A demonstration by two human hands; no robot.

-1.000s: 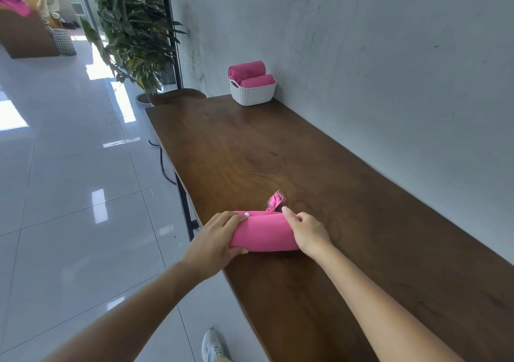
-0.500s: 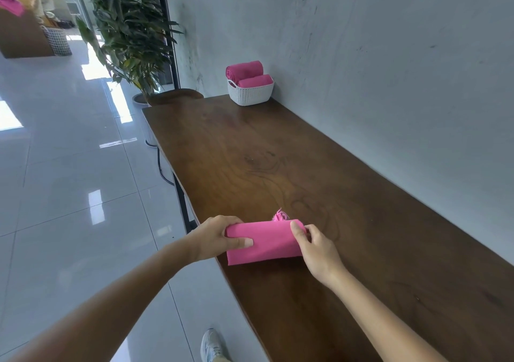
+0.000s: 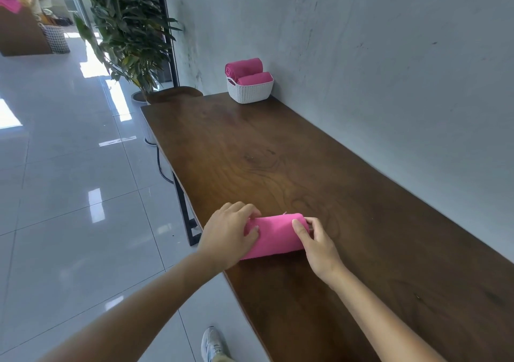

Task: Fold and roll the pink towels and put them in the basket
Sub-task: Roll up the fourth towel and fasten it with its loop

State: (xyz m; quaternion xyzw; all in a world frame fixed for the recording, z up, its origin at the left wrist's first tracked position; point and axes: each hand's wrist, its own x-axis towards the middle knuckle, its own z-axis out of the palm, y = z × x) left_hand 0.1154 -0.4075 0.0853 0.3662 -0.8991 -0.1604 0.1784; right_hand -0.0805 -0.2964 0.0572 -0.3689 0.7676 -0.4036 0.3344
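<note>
Two hands hold one rolled towel (image 3: 275,236) at the near left edge of the table (image 3: 278,144). The left hand (image 3: 230,233) curls its fingers over the towel's left end, thumb on its front. The right hand (image 3: 317,239) pinches the right end between thumb and fingers. The towel lies flat on the table. The basket (image 3: 251,92) stands at the table's far end, well apart from the towel, holding two stored rolls (image 3: 244,67). A plant (image 3: 130,28) stands beyond the table's far left corner.

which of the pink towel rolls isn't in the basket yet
The rolled towel at the table's near edge, gripped at its ends by the left hand and right hand. The other two rolls lie in the white basket by the wall.
</note>
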